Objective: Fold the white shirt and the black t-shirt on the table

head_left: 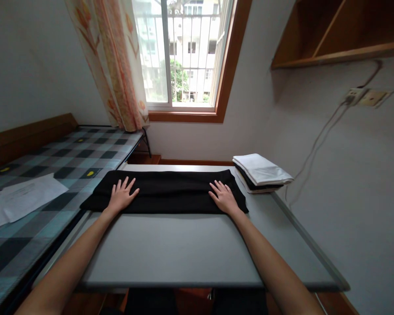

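Note:
A black cloth (174, 191), folded into a long band, lies flat across the far part of the grey-white table (177, 249). On its left part rests my left hand (122, 195), palm down with the fingers spread. My right hand (223, 197) lies flat near the cloth's right end, fingers also apart. Neither hand grips anything. The cloth's left end reaches the table's left edge, beside the bed.
Folded cloths (261, 170), white on top with black below, are stacked at the table's back right. A bed with a checked cover (62, 159) stands left, bearing papers (29, 197). Cables (315, 144) hang along the right wall under a wooden shelf (341, 54).

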Demonstrator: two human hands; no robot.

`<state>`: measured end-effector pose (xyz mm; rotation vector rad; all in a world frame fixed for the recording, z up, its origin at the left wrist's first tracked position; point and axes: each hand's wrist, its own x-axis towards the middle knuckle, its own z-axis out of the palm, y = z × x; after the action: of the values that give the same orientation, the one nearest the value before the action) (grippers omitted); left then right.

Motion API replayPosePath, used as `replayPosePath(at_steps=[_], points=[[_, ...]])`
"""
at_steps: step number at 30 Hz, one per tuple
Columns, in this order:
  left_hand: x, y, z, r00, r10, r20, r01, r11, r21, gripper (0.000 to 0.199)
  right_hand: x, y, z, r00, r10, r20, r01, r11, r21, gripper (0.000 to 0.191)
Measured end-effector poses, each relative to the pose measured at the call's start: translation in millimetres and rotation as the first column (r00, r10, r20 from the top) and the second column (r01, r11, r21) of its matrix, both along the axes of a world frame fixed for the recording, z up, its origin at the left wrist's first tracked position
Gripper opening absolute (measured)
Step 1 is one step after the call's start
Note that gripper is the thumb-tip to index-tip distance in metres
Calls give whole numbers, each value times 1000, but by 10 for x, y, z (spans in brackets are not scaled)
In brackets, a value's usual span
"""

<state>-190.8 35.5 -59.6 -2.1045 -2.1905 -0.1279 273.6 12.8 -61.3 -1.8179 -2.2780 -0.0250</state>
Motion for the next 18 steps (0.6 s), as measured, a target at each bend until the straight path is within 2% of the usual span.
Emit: replayPosePath(at_steps=[6,10,13,18], points=[[-14,71,125,1000,18,4,-17,995,-94,66,-14,11,-15,1000,-18,9,18,1000,19,59],[121,220,262,1000,7,16,-7,998,-56,66,-10,-12,-19,1000,-22,-6,22,999,24,58],[421,331,299,993,-117,36,116,993,10,63,-28,-35,10,999,-30,-17,31,998,60,58],[1208,447,246,928,-363,84,360,931,54,60,-289,144,195,999,-29,-41,33,994,99,62]])
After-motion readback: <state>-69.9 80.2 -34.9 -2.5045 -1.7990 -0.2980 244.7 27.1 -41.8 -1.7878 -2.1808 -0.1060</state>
